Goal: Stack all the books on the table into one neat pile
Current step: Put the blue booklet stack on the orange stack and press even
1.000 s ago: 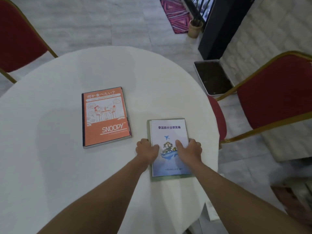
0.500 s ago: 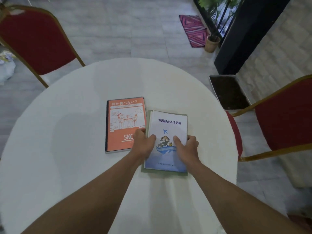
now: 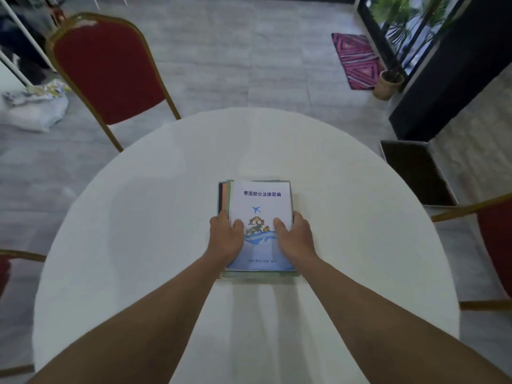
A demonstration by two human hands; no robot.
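A white booklet with blue Chinese lettering and a small plane drawing lies on top of a pile in the middle of the round white table. Under it a green book shows as a thin strip, and the orange Snoopy book peeks out at the pile's left edge. My left hand grips the pile's left side, thumb on the white cover. On the right side my right hand holds it the same way.
A red chair with a gold frame stands beyond the table at the left. Another red chair is at the right edge. A dark floor tray, a potted plant and a pink rug lie far right.
The white booklet and the green book under it slid left in both hands and now lie on the orange Snoopy book, covering nearly all of it. The view tilted up.
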